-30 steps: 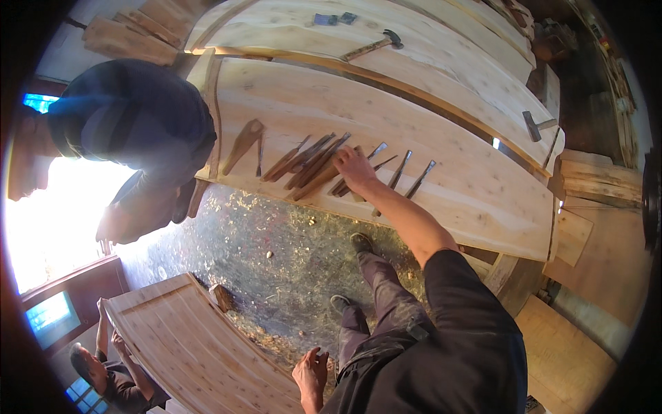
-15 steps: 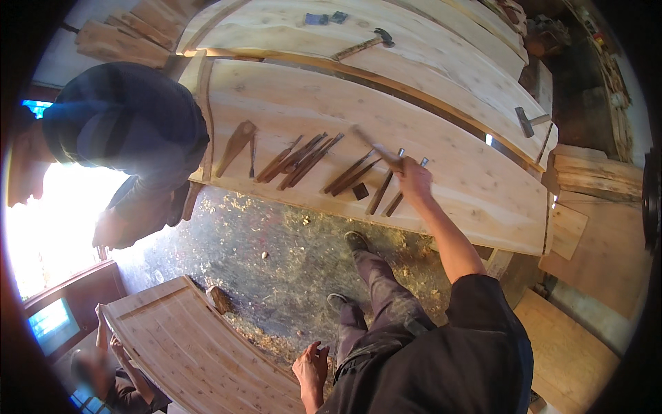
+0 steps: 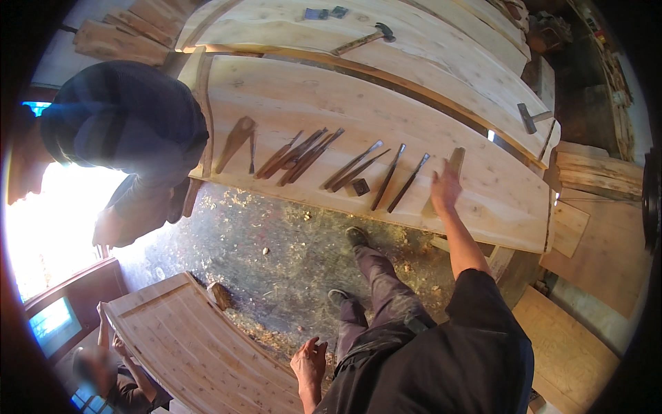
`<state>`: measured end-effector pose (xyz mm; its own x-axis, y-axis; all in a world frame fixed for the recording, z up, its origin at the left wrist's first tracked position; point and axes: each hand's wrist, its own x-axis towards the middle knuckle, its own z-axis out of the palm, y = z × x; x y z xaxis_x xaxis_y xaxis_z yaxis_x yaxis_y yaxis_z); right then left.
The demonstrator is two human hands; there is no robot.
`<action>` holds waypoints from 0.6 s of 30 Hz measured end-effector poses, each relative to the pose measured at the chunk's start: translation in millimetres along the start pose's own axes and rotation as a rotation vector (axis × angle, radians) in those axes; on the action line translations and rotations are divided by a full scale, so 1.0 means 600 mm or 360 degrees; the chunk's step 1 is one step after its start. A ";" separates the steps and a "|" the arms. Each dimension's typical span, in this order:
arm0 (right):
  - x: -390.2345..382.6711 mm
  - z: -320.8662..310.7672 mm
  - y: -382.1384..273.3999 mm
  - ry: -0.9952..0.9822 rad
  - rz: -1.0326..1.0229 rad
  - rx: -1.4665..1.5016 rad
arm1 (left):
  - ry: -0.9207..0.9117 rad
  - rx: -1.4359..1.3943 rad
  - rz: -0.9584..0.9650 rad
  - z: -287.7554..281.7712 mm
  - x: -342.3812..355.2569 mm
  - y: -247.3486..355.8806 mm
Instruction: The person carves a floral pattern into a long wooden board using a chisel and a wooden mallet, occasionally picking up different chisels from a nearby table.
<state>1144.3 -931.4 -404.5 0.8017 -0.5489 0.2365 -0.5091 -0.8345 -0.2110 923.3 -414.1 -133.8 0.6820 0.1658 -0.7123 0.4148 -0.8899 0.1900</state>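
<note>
My right hand [image 3: 446, 192] is on a narrow wooden bar [image 3: 456, 163] at the right end of a row of tools, its fingers about the bar's middle. Beneath lies a long pale wooden panel [image 3: 496, 207]. Just left of the hand are a chisel [image 3: 408, 182] and another chisel [image 3: 388, 177]. Several more wood-handled chisels [image 3: 312, 157] and a paddle-shaped wooden piece [image 3: 235, 145] lie further left. A small dark block [image 3: 358, 187] sits near the panel's front edge. Down by my waist, my left hand [image 3: 309, 362] hangs with loosely bent fingers, apart, holding nothing visible.
A claw hammer [image 3: 363, 39] and a second hammer [image 3: 529, 119] lie on the farther panel [image 3: 441, 86]. One person [image 3: 127, 117] bends over at the left. Another person [image 3: 127, 383] holds a slatted wooden panel [image 3: 200, 338] at lower left. Shavings litter the floor [image 3: 276, 255].
My right hand has moved right with the wooden bar, from above the chisels to the row's right end. The bar now lines up with them. My left hand has barely moved.
</note>
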 end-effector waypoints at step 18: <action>0.060 0.144 -0.243 -0.1127 -0.1301 -0.0175 | 0.0076 -0.0081 -0.0096 0.031 -0.038 -0.033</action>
<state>1274.5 -825.1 -447.2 0.8914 0.2981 -0.3412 0.2640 -0.9538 -0.1437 888.2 -408.4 -133.9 0.6823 0.2398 -0.6906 0.4851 -0.8552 0.1824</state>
